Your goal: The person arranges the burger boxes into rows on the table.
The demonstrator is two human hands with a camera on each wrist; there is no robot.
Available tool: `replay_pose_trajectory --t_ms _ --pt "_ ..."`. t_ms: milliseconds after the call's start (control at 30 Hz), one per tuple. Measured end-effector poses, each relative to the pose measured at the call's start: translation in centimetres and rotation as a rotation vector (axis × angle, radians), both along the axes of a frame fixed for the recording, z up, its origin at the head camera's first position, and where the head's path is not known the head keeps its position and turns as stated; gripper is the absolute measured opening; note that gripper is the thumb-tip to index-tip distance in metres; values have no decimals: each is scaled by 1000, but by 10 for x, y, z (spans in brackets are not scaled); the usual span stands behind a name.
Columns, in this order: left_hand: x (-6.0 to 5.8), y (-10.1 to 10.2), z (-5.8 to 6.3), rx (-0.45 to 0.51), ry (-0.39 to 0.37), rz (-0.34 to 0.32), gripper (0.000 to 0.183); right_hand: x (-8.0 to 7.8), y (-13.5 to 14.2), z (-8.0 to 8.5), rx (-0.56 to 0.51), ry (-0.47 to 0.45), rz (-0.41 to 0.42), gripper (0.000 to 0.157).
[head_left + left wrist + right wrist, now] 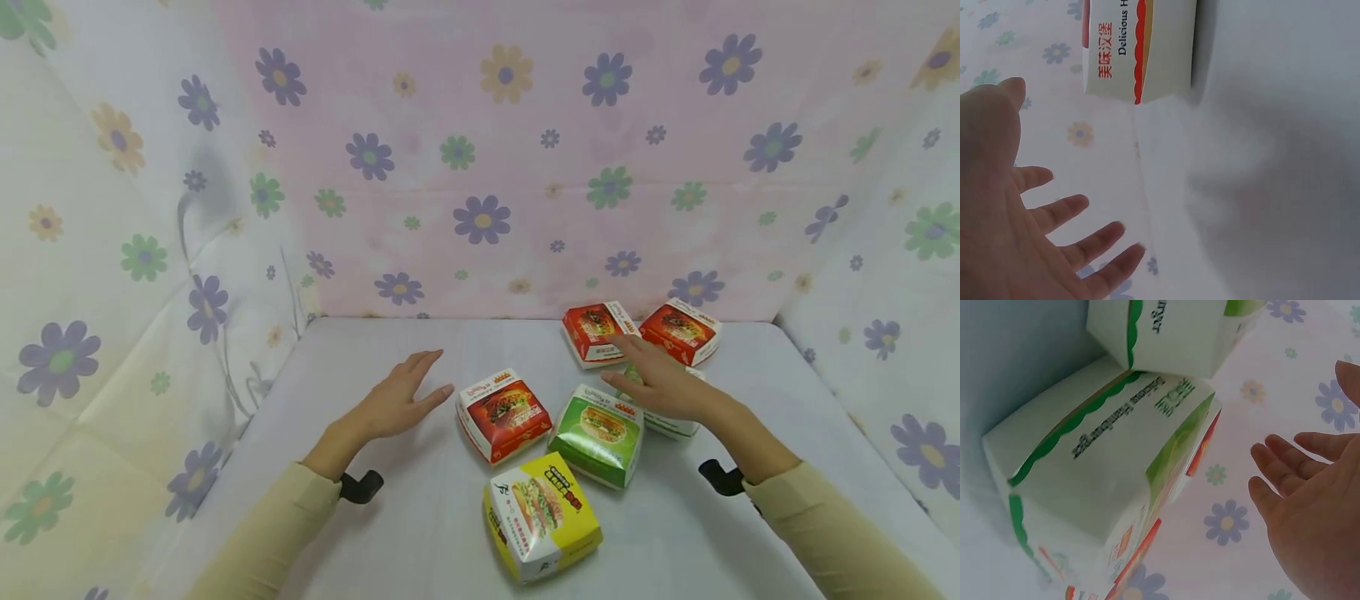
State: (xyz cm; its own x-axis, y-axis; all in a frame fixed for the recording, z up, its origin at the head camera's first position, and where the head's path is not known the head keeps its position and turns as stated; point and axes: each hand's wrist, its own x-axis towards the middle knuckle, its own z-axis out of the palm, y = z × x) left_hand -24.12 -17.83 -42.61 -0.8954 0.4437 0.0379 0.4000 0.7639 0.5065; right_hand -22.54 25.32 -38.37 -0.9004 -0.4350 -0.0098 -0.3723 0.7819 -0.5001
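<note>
My left hand (395,402) hovers over the table to the left of a red burger box (507,414), fingers spread and holding nothing. In the left wrist view the hand (1041,219) is apart from a white-sided box (1141,50). Above a green burger box that it partly hides, my right hand (663,382) is held with fingers extended and nothing in them. The right wrist view shows that hand (1316,487) beside two green-trimmed boxes, the nearer box (1110,444) large in view. Another green box (600,435) and a yellow burger box (546,517) lie between the arms.
Two more red burger boxes stand at the back right, one box (600,332) left of the other box (681,332). Flower-printed cloth (480,167) walls in the white table (375,533) at the back and both sides. Black straps circle both wrists.
</note>
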Motion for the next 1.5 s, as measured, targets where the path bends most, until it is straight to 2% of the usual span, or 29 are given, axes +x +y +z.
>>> replay_pose_trajectory --t_ms 133,300,433,667,1100,1367,1500 --pt "-1 4 -8 66 -87 -17 82 -2 -9 -3 -18 5 26 74" --pt "-2 9 -16 122 -172 -17 80 -7 -20 -6 -72 -51 51 74" --pt "-1 13 -21 135 -191 -25 78 -11 -29 -9 -76 -80 79 74" --pt "1 18 -27 173 -227 -20 74 -16 -47 -12 -71 -66 158 71" --pt "9 25 -36 269 -386 19 82 -22 -71 -19 -11 -125 240 63" --pt "12 33 -36 293 -412 71 87 -26 -80 -19 24 -151 285 61" --pt "13 38 -36 307 -422 68 84 -26 -85 -20 28 -191 289 62"
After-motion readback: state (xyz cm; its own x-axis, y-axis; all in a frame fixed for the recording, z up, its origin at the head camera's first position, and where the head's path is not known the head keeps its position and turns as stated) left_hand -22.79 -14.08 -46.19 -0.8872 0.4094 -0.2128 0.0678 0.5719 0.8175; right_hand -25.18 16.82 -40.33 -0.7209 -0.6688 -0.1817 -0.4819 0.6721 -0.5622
